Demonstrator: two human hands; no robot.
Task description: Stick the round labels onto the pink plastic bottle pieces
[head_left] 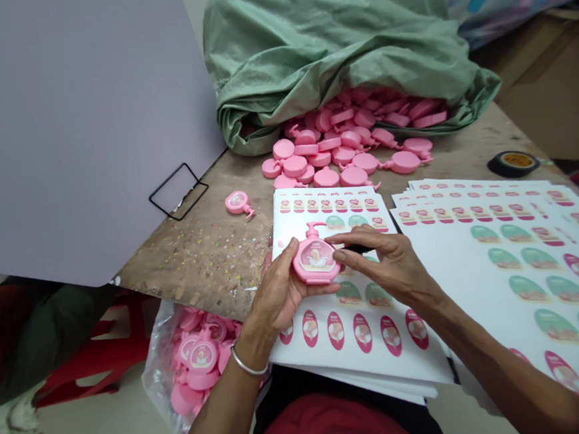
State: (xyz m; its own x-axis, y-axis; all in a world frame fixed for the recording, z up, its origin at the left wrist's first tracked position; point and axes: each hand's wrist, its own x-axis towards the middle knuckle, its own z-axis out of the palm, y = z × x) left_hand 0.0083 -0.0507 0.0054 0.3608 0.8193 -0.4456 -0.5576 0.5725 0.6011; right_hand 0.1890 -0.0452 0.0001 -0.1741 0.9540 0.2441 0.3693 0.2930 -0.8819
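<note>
1. Now, the pink bottle (316, 270) lies grasped in my left fingers (288, 254), just right of their thumb, its base-to-pump long axis pointing away from me.
2. My right fingers (355, 238) are at its right edge; whether pinching, I can't tell from here.
3. It looks smooth, picture label (317, 253) facing up.

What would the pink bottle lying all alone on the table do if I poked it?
The pink bottle would probably slide or spin, not roll, because it lies flat on its broad side. Its smooth, hard-looking body suggests it wouldn't squash. Its thin spout looks likeliest to snap.
</note>
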